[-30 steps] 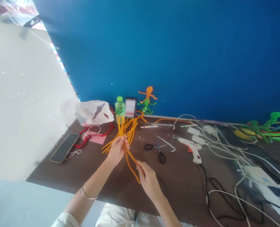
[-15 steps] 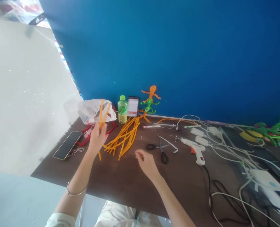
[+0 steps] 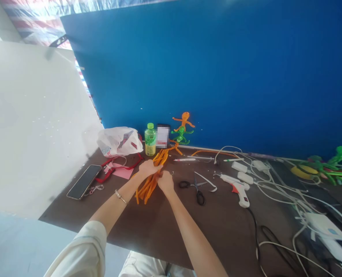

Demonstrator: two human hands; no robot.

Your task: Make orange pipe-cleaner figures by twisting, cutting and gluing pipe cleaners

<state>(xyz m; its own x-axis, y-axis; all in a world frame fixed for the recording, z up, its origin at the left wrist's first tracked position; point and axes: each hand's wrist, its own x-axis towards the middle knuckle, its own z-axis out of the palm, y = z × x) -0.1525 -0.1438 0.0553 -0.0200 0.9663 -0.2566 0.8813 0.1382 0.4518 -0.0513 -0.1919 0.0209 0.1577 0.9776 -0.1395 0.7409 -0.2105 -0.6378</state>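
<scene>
A bundle of orange pipe cleaners [image 3: 150,184] lies on the dark brown table [image 3: 217,227]. My left hand [image 3: 147,168] rests on the bundle from the left, fingers curled over the strands. My right hand [image 3: 165,181] presses against the bundle from the right, fingers closed around the strands. The two hands meet at the middle of the bundle.
Black-handled scissors [image 3: 195,188] and a white glue gun [image 3: 237,186] lie to the right, with tangled white cables [image 3: 286,192] beyond. A phone [image 3: 84,181], pink paper [image 3: 120,171], a plastic bag [image 3: 119,141], a green bottle [image 3: 150,139] and pipe-cleaner figures [image 3: 182,129] stand at the left and back.
My left hand, which had lifted a few orange strands, has come back down to the bundle. My right hand moved forward and left onto the bundle. The strands are gathered closer together.
</scene>
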